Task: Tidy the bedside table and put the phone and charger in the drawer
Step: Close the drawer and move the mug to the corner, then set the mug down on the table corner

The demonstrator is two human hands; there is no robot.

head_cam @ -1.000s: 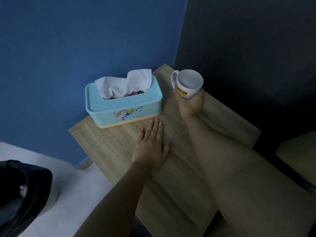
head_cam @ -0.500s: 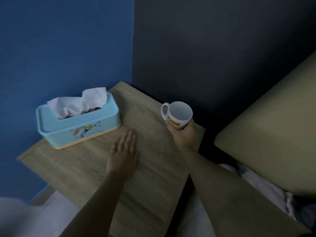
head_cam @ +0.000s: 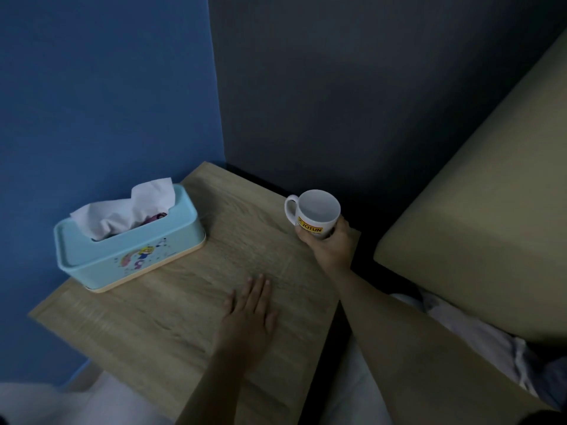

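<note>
Our right hand (head_cam: pixel 329 245) is wrapped around a white mug (head_cam: pixel 314 213) at the right edge of the bedside table (head_cam: pixel 184 317), handle to the left. Our left hand (head_cam: pixel 250 314) lies flat on the wood, fingers together, holding nothing. A blue tissue box (head_cam: pixel 129 243) stands well apart, by the wall. We see no phone or charger.

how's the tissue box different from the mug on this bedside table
The tissue box is light blue, long and rectangular; the mug is white and round with a handle. The tissue box stands free near the blue wall, while the mug sits at the table's right edge in the right hand. A tissue sticks out of the box; the mug looks empty. Both are upright.
</note>
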